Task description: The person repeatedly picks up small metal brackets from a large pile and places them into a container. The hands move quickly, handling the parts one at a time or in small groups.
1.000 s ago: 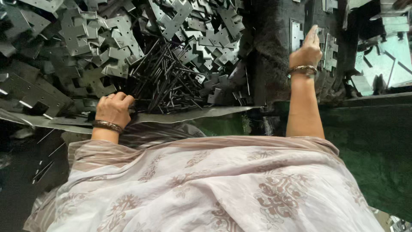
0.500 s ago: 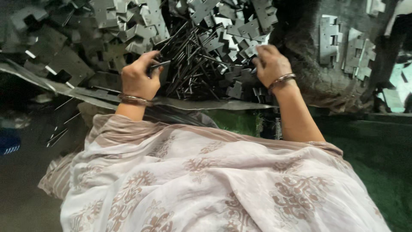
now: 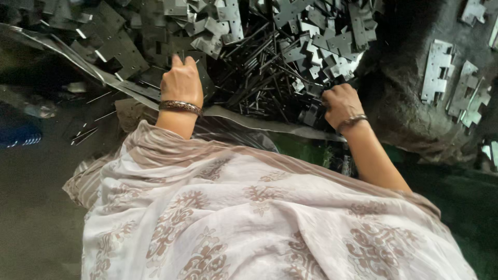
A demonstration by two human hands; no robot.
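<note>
Thin dark metal rods (image 3: 259, 78) lie heaped among notched grey plates (image 3: 332, 57). The left hand (image 3: 181, 83) closes its grip on some rods; the right hand (image 3: 340, 101) curls, contents unclear.

left hand (image 3: 181, 83) curled, fingers down; right hand (image 3: 340, 103) fisted

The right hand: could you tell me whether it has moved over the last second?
Yes. The right hand has come from the flat plates on the dark block leftwards to the pile of thin rods.
</note>
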